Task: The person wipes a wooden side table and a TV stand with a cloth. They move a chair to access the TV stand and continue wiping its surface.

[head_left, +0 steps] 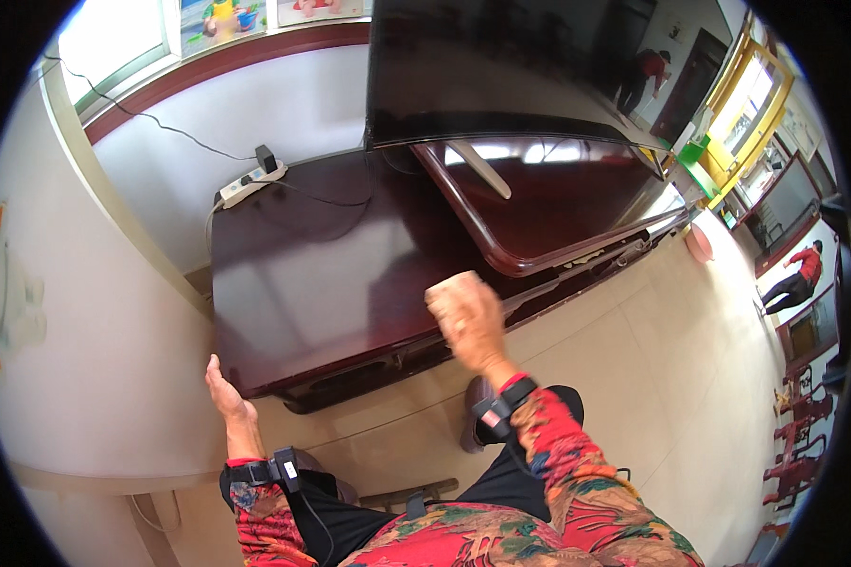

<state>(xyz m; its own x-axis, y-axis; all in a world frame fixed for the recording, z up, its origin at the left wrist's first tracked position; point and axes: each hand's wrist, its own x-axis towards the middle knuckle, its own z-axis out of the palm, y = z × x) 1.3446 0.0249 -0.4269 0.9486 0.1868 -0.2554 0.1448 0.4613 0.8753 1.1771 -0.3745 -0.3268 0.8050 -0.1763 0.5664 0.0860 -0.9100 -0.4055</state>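
Note:
A low, dark reddish-brown wooden TV cabinet (pixel 303 274) with a glossy top stands before me. My left hand (pixel 229 392) is at its front left corner, fingers stretched out and holding nothing visible. I cannot tell whether it touches the edge. Over the cabinet's front edge, near the middle, my right hand (pixel 468 321) is closed, slightly smeared by motion. What it holds, if anything, is hidden. Beyond it lies a raised dark wooden panel (pixel 558 208) with a rounded corner. A large black TV (pixel 529 71) stands over that panel on a grey leg (pixel 479 168).
A white power strip (pixel 251 184) with a black plug and cords lies at the cabinet's back left. A pale curved surface (pixel 95 331) rises at left. A pink basin (pixel 699 243) is on the tiled floor at right. Farther off, a person in red (pixel 802 274) stands near wooden chairs (pixel 799 425).

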